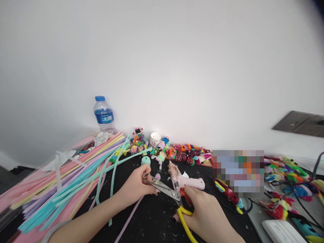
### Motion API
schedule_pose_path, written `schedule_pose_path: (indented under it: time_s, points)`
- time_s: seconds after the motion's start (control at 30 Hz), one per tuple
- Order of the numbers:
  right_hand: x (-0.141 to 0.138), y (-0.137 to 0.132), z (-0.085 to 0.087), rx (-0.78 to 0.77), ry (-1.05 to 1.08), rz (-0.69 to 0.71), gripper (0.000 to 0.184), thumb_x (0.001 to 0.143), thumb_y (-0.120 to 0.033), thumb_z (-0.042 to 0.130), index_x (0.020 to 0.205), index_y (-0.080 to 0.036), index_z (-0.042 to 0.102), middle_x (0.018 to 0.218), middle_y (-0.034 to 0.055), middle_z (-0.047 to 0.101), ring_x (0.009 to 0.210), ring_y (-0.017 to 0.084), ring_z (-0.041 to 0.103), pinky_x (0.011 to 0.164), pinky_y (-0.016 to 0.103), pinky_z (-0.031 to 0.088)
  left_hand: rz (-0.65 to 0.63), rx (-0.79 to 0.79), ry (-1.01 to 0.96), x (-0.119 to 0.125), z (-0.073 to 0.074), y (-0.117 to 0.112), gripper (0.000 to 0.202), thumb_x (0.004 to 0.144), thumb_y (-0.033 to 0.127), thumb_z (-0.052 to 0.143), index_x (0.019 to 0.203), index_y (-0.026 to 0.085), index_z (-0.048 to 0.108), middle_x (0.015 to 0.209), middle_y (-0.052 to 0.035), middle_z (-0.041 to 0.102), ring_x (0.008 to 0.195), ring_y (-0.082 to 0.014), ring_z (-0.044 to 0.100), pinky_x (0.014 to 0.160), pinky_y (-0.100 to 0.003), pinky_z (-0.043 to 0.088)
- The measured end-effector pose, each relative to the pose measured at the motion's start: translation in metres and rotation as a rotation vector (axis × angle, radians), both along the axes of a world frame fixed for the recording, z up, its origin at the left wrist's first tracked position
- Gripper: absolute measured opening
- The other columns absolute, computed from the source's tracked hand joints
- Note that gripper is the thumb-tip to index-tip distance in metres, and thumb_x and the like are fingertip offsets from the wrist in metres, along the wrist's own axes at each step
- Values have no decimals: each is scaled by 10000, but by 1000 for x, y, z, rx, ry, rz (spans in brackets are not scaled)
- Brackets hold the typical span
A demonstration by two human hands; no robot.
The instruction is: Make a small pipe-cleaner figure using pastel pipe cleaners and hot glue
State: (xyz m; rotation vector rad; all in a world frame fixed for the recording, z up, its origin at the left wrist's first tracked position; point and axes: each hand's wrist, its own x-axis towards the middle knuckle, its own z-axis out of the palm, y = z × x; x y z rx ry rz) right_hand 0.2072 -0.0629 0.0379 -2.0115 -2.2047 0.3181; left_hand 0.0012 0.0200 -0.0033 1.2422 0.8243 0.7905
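and here the right hand (204,206) is wrapped round the scissors (174,194), blades right by the left hand (135,184), which pinches the lilac strip (129,219) over the black mat (154,222), so a hasty snip could nick those crowded fingertips.

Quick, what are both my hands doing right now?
Left hand: closed, pinching the lilac strip.
Right hand: closed, holding the scissors.
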Motion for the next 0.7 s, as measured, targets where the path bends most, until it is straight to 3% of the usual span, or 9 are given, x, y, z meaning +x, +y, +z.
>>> schedule_pose_path:
  time_s: [0.7]
  points:
    - [3, 2, -2, 6, -31, 52, 285, 587, -426, 766, 730, -233, 612, 753, -5, 699, 696, 243, 652, 540, 254, 353, -73, -43, 38, -2, 3, 0, 511, 574, 107, 735, 701, 228, 256, 500, 110, 557, 511, -148, 622, 506, -232, 462]
